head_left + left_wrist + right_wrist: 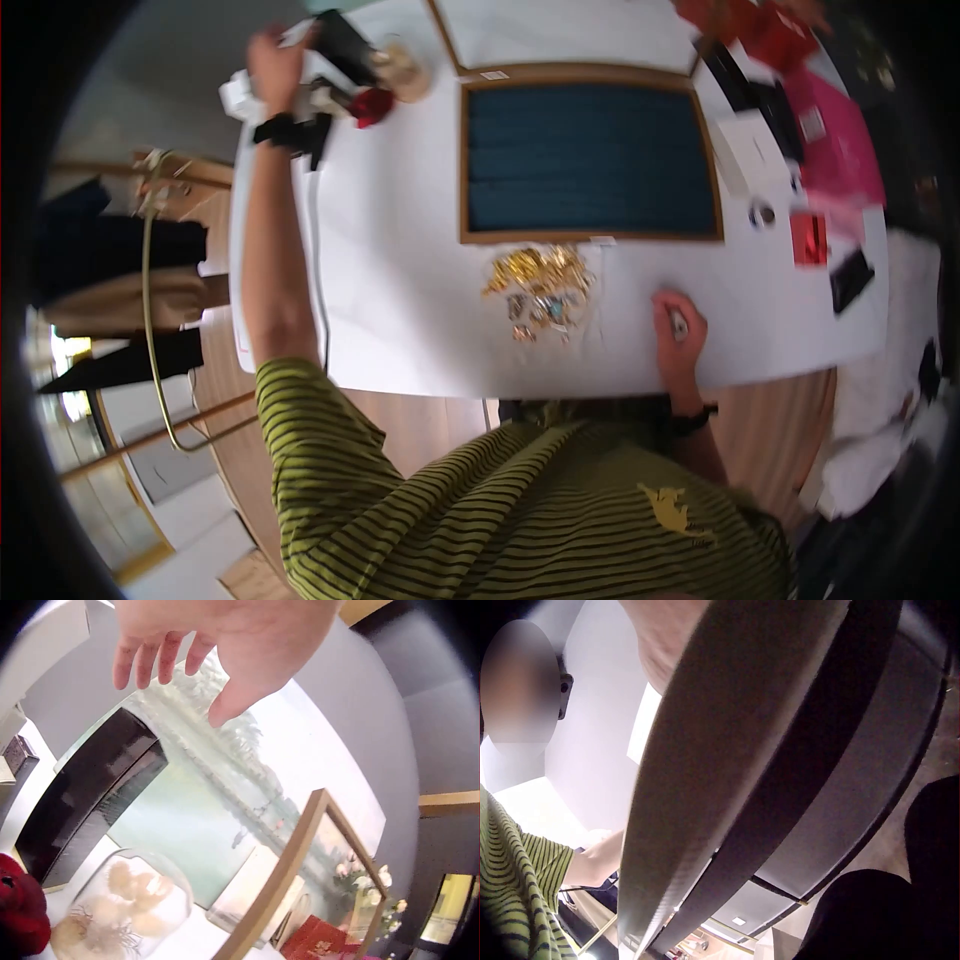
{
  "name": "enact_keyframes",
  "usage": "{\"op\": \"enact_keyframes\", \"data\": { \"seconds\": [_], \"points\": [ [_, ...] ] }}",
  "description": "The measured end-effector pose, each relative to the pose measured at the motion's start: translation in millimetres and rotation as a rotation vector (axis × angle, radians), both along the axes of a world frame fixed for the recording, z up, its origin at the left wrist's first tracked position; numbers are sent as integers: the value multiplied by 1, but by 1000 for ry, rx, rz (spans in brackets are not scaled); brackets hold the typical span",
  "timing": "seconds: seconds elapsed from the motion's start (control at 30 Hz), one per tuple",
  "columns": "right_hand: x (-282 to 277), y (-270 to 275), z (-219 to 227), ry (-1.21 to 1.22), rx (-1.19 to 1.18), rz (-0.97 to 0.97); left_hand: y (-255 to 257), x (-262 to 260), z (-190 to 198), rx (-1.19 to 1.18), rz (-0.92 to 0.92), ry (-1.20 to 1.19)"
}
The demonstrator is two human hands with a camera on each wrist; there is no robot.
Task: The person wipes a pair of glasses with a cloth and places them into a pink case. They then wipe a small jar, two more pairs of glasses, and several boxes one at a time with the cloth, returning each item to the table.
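Note:
My left hand reaches over the far left of the table, beside a white box and a long black box. Its fingers hang loosely apart with nothing between them in the left wrist view. On the right, my right hand rests near the table's front edge, fingers curled around a small pale, silvery thing, too blurred to name. Left of it lies a pile of gold-coloured and silvery jewellery. Behind the pile sits a wooden display case with dark blue lining, its glass lid raised.
A red rose and a glass jar stand near the left hand. At right are a white box, a pink bag, a red packet and a black case. A clothes rack stands left of the table.

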State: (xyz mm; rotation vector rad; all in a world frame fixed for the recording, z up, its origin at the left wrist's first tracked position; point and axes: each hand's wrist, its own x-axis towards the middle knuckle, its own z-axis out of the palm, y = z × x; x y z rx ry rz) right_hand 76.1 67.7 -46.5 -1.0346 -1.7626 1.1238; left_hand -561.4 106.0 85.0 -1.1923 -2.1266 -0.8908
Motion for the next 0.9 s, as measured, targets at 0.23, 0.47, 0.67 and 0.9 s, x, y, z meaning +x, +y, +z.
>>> {"op": "enact_keyframes", "data": {
  "seconds": [0.23,0.47,0.67,0.9],
  "points": [
    [4,1,-5,60,-6,55,-77,31,15,171,-242,-393],
    [4,-1,-5,81,-31,88,-139,13,-30,284,-63,-409],
    [5,-3,-2,104,-26,89,-159,-9,-65,366,-68,-475],
    [-2,-1,1,37,-44,47,-146,-23,-90,107,296,-165]
  ]
}}
